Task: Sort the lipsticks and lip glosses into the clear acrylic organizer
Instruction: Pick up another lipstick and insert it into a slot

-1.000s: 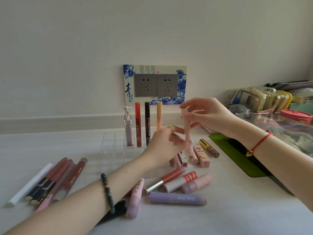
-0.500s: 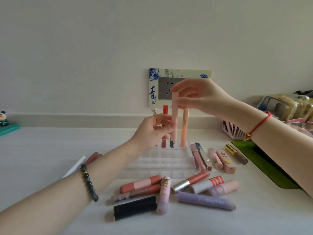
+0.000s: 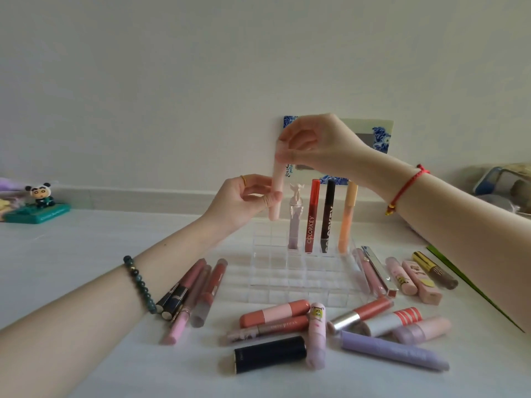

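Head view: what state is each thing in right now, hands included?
pale pink tube: upright, held over the organizer's back row, not yet in a cell.
left hand: pinches the pale pink tube's lower part.
right hand: pinches its top.
clear acrylic organizer: four tubes stand in its back row.
red COLORKEY tube: upright in a back-row cell.
black lipstick: lying flat on the table.

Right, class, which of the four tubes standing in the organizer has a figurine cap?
The lilac tube, leftmost in the row; the red tube, black tube and orange tube beside it have plain caps.
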`<state>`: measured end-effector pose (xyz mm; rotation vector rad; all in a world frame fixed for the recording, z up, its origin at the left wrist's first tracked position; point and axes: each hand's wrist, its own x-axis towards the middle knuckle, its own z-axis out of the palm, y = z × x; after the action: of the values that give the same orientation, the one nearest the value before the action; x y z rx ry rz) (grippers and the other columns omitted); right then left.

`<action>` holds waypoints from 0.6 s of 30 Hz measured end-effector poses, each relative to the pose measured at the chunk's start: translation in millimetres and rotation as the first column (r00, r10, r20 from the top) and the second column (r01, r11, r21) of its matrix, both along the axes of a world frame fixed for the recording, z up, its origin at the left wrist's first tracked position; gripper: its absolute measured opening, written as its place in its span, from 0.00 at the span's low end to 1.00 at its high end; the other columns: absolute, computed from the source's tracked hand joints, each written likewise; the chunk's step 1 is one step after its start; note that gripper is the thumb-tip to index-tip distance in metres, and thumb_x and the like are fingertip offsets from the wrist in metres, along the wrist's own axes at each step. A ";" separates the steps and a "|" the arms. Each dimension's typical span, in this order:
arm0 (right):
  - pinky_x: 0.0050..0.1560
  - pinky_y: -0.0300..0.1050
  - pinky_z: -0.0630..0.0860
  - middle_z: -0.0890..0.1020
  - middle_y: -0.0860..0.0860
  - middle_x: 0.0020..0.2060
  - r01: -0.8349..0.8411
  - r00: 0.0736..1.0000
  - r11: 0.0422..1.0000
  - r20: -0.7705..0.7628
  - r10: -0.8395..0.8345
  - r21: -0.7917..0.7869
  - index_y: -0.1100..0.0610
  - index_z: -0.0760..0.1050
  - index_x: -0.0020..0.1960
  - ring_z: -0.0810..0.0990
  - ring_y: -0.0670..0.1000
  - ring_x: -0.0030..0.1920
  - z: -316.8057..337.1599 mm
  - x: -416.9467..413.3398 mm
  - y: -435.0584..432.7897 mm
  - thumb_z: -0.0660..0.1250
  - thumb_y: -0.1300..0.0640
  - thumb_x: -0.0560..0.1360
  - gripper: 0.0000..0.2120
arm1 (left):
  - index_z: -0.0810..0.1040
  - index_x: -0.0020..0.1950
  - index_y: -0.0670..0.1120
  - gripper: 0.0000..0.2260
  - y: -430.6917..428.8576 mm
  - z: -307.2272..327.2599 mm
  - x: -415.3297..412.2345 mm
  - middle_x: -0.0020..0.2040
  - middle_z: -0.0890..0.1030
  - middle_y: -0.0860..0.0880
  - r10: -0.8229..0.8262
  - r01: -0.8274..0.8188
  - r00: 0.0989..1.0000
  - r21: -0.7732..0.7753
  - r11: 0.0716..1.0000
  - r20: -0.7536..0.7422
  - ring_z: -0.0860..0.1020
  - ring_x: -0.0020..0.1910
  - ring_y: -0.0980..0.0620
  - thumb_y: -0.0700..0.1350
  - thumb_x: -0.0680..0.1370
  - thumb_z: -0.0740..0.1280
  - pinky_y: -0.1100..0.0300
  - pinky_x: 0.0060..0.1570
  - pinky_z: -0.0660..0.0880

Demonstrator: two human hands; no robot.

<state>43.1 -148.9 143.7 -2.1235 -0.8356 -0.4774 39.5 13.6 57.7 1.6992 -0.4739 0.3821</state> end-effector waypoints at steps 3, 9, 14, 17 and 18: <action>0.44 0.42 0.80 0.82 0.43 0.34 0.040 0.999 0.999 0.026 -0.039 -0.031 0.48 0.77 0.40 0.81 0.41 0.36 -3.4 6.8 8.6 0.74 0.53 0.65 0.07 | 0.79 0.41 0.53 0.05 5.9 -3.3 7.4 0.36 0.83 0.57 0.073 -0.074 0.996 0.032 0.997 0.045 0.80 0.38 0.61 0.44 0.69 0.73 0.67 0.46 0.76; 0.53 0.44 0.77 0.81 0.43 0.35 0.080 0.997 0.978 0.035 -0.074 -0.194 0.52 0.78 0.44 0.80 0.44 0.39 -10.5 18.2 11.9 0.73 0.55 0.67 0.08 | 0.78 0.44 0.48 0.07 7.0 -14.2 22.7 0.38 0.81 0.54 0.105 -0.105 0.994 0.065 0.992 0.005 0.79 0.34 0.66 0.41 0.69 0.73 0.72 0.42 0.75; 0.52 0.45 0.78 0.82 0.45 0.38 0.087 0.996 0.952 0.034 -0.081 -0.295 0.54 0.79 0.47 0.81 0.43 0.41 -10.7 22.0 9.0 0.72 0.56 0.68 0.08 | 0.78 0.40 0.51 0.06 0.9 -20.8 30.9 0.38 0.82 0.55 0.087 -0.086 0.996 0.096 0.992 -0.010 0.79 0.35 0.66 0.42 0.69 0.73 0.74 0.41 0.74; 0.53 0.44 0.78 0.81 0.43 0.37 0.091 0.996 0.937 0.035 -0.084 -0.336 0.53 0.79 0.46 0.80 0.43 0.42 -10.9 23.2 7.9 0.71 0.56 0.68 0.07 | 0.79 0.41 0.50 0.05 -0.7 -23.6 33.6 0.39 0.82 0.54 0.075 -0.073 0.997 0.103 0.992 -0.019 0.80 0.37 0.64 0.43 0.69 0.73 0.73 0.42 0.75; 0.53 0.44 0.77 0.81 0.43 0.36 0.091 0.996 0.932 0.034 -0.085 -0.352 0.53 0.79 0.46 0.80 0.43 0.42 -11.1 23.6 7.7 0.71 0.56 0.68 0.07 | 0.79 0.42 0.49 0.04 -0.5 -24.7 34.3 0.40 0.82 0.54 0.075 -0.072 0.997 0.114 0.991 -0.025 0.80 0.39 0.62 0.44 0.69 0.73 0.73 0.44 0.75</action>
<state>66.7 -141.1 132.7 -2.4994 -0.8923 -0.4168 73.8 13.1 33.0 1.8333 -0.4187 0.3890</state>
